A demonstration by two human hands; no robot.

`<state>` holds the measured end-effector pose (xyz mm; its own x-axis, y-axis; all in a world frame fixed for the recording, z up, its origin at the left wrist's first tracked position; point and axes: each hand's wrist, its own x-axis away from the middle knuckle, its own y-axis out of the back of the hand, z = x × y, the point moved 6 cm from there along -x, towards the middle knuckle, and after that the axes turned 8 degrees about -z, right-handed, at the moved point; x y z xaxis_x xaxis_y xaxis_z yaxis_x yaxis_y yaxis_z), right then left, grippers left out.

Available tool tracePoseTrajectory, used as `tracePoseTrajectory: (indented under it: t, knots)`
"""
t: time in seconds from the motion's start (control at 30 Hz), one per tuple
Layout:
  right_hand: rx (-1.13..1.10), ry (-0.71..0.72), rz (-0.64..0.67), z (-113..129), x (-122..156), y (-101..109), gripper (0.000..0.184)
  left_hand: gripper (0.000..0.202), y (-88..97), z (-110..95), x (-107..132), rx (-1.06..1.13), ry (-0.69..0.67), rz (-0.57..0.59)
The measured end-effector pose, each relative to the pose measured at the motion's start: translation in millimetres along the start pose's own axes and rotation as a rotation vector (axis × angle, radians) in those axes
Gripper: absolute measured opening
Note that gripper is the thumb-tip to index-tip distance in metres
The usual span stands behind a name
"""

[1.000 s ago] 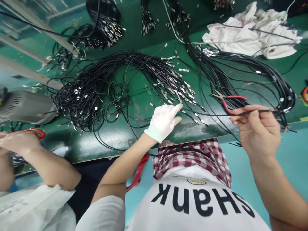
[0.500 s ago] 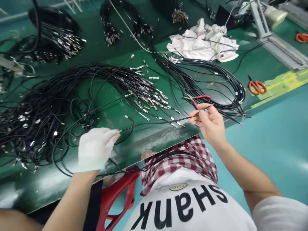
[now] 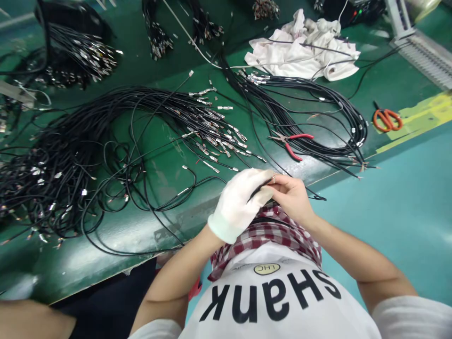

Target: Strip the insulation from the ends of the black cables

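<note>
My left hand (image 3: 242,200), in a white glove, meets my bare right hand (image 3: 293,195) at the front edge of the green table. Both are closed, fingertips pinched together around a black wire (image 3: 259,188). A small metal terminal shows at the fingertips, partly hidden by them. Out past my right hand pokes a looped piece of black wire (image 3: 316,195). Behind my hands, a thick bundle of black wires (image 3: 148,96) ends in many silver crimp terminals. Red-handled pliers (image 3: 291,142) lie spread on the table beyond my right hand.
A coiled wire bundle (image 3: 339,110) curves behind the pliers. Orange-handled scissors (image 3: 387,120) lie near yellow tape (image 3: 423,117) at the right edge. White cloth (image 3: 303,52) is crumpled at the back. Further wire bundles (image 3: 81,52) sit at the back left. Another person's arm (image 3: 35,320) shows bottom left.
My left hand has moved right along the table edge to join my right hand, which came slightly inward and down. The wire stretched between them is now gathered at the fingertips.
</note>
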<state>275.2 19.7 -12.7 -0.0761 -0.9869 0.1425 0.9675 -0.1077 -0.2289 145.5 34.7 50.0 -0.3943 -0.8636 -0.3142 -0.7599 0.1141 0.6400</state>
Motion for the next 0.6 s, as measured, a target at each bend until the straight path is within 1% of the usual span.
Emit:
tracePoseTrajectory:
  t: [0.07, 0.13, 0.17, 0.23, 0.3, 0.37, 0.43, 0.5, 0.53, 0.6]
  knots:
    - [0.018, -0.010, -0.002, -3, 3, 10, 0.020, 0.027, -13.3, 6, -5, 0.077, 0.068, -0.040]
    - [0.093, 0.002, -0.011, 0, 5, 23, 0.021, 0.024, -21.3, 15, -4, 0.129, 0.166, -0.056]
    - [0.164, 0.045, -0.042, 4, 6, 30, 0.021, 0.022, -24.5, 19, -3, 0.160, 0.224, -0.047]
    - [0.333, 0.187, -0.116, 19, 7, 41, 0.020, 0.021, -30.4, 25, 1, 0.243, 0.356, -0.016]
    - [0.462, 0.323, -0.136, 33, 8, 43, 0.022, 0.021, -36.2, 27, 6, 0.354, 0.481, 0.021]
    - [0.535, 0.397, -0.098, 40, 8, 38, 0.020, 0.021, -40.3, 27, 10, 0.452, 0.583, 0.040]
    - [0.601, 0.464, -0.054, 43, 8, 32, 0.015, 0.020, -41.4, 28, 13, 0.493, 0.655, 0.052]
    - [0.668, 0.553, -0.011, 45, 8, 28, 0.012, 0.019, -39.9, 28, 15, 0.463, 0.670, 0.076]
    - [0.712, 0.596, 0.019, 45, 9, 26, 0.012, 0.018, -38.0, 28, 15, 0.421, 0.643, 0.089]
    - [0.852, 0.659, 0.084, 43, 9, 22, 0.011, 0.018, -32.1, 27, 14, 0.294, 0.539, 0.091]
